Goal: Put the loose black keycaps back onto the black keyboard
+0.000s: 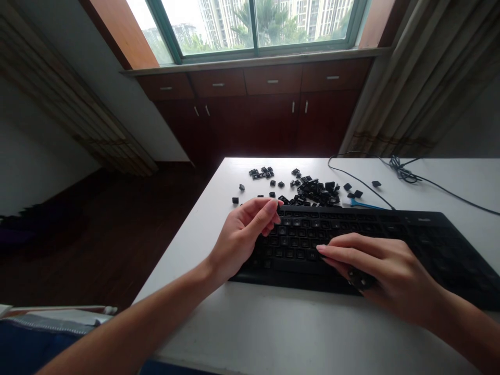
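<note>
A black keyboard (pixel 297 281) lies on the white table, many of its key positions bare and others still capped. My left hand (pixel 244 229) is over its upper left corner, thumb and fingers pinched on a small black keycap (pixel 278 206) that is mostly hidden. Over the middle of the keyboard is my right hand (pixel 378 265), its fingertips together near the lower key row. Several black keycaps (pixel 360 279) show under its curled fingers, against the palm. Behind the keyboard sits a heap of loose keycaps (pixel 318 191).
A small blue brush (pixel 365 204) lies behind the keyboard, partly hidden by it. The keyboard's cable (pixel 367 177) runs across the table to a tied bundle (pixel 402 169). Scattered keycaps (pixel 235 200) lie near the table's left edge. Beyond stand cabinets (pixel 253 120) under a window.
</note>
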### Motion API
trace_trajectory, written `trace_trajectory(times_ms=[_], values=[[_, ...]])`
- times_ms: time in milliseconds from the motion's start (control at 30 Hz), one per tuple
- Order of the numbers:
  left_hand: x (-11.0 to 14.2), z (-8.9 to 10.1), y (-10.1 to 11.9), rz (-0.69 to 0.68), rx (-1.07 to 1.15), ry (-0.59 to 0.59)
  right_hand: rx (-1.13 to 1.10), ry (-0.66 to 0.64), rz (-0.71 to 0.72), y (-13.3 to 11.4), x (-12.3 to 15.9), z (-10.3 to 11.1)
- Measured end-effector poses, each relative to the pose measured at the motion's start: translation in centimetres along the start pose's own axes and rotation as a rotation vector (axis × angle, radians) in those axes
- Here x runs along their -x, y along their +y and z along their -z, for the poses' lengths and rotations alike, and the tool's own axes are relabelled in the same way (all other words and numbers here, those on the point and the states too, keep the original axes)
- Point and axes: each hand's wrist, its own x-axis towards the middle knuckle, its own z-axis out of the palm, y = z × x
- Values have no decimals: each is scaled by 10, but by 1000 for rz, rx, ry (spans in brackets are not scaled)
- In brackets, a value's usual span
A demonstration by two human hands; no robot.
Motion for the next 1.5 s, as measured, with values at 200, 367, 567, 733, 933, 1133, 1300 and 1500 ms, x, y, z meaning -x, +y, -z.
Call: trace_trajectory(times_ms=[200, 367, 567, 733, 933, 1133, 1300, 1500], values=[[-9, 11, 10, -89, 91, 98, 29, -15, -11, 1, 1, -2], [-24, 25, 7, -124, 173, 253, 42, -44, 4, 1, 4, -4], [-33, 33, -7, -162, 79, 331, 41, -84, 17, 4, 9, -3], [-32, 34, -10, -239, -137, 342, 28, -98, 29, 8, 12, -4], [-33, 36, -12, -268, -219, 273, 31, -8, 68, 0, 6, -7], [-34, 38, -16, -299, -224, 250, 98, -110, 128, -17, -12, -21], [-34, 39, -18, -308, -261, 227, 62, -78, 70, -22, -33, -37], [-39, 43, -19, -336, -299, 252, 40, -123, 40, -19, -39, -44]])
